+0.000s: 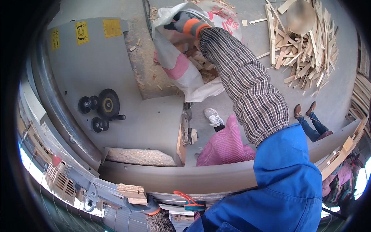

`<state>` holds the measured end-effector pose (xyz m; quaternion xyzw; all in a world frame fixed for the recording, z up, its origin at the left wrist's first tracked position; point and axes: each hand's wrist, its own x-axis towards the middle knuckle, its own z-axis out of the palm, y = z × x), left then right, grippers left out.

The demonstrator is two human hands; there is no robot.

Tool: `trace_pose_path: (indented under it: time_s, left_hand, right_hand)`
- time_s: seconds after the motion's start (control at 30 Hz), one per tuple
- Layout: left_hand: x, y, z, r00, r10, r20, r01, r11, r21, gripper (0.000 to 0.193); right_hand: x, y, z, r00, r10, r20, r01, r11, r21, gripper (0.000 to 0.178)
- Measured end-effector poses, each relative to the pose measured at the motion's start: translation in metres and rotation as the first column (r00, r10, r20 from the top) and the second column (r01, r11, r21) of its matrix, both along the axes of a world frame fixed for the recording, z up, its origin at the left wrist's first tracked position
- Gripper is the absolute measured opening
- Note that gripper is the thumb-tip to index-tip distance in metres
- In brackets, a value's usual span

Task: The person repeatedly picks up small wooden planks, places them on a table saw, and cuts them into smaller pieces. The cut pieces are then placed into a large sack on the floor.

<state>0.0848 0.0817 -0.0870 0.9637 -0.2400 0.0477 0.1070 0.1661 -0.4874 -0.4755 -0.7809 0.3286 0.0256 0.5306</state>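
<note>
My right hand (184,23), in a dark grey glove with an orange cuff, is stretched out to the upper middle. Its fingers are closed on the rim of a white woven sack (176,83) with pink and red print. Short wood offcuts (206,69) lie inside the sack's mouth. Down at the lower left, my gloved left hand (145,205) grips a small stack of wood pieces (132,193) from below; part of that hand is hidden by the wood. Checked sleeve covers (243,77) are on both forearms.
A grey machine (150,120) with black knobs (108,103) fills the left side. A loose pile of wood strips (305,54) lies on the floor at upper right. Beside the machine's edge is a teal and orange object (193,204). Another person's legs (315,123) show at right.
</note>
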Motion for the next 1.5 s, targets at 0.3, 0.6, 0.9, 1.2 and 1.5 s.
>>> trace_pose_path:
  time_s: [0.3,0.6,0.9,1.2,1.5]
  left_hand:
    - [0.002,-0.001,0.005,0.998,0.01,-0.069,-0.012,0.999,-0.037,0.073]
    - [-0.01,-0.011,0.006,0.997,0.067,-0.046,-0.067,0.998,-0.004,0.079]
    - [-0.006,-0.025,0.011,0.989,0.059,-0.138,-0.063,0.998,-0.029,0.072]
    - [-0.006,-0.005,0.01,1.0,0.028,-0.012,-0.027,0.997,0.069,0.072]
    - [-0.012,0.008,0.013,0.991,0.112,-0.07,-0.104,0.988,0.111,0.089]
  right_hand:
    - [-0.092,0.051,-0.134,0.893,0.35,-0.282,-0.36,0.933,0.017,0.031]
    - [-0.109,0.107,-0.149,0.922,0.182,-0.341,-0.298,0.896,-0.328,0.037]
    - [-0.165,0.018,-0.112,0.774,0.186,-0.606,-0.483,0.792,-0.373,0.042]
    - [-0.235,0.013,-0.089,0.567,0.237,-0.789,-0.636,0.734,-0.237,0.047]
    - [-0.265,0.056,-0.089,0.506,0.34,-0.793,-0.679,0.724,-0.123,0.053]
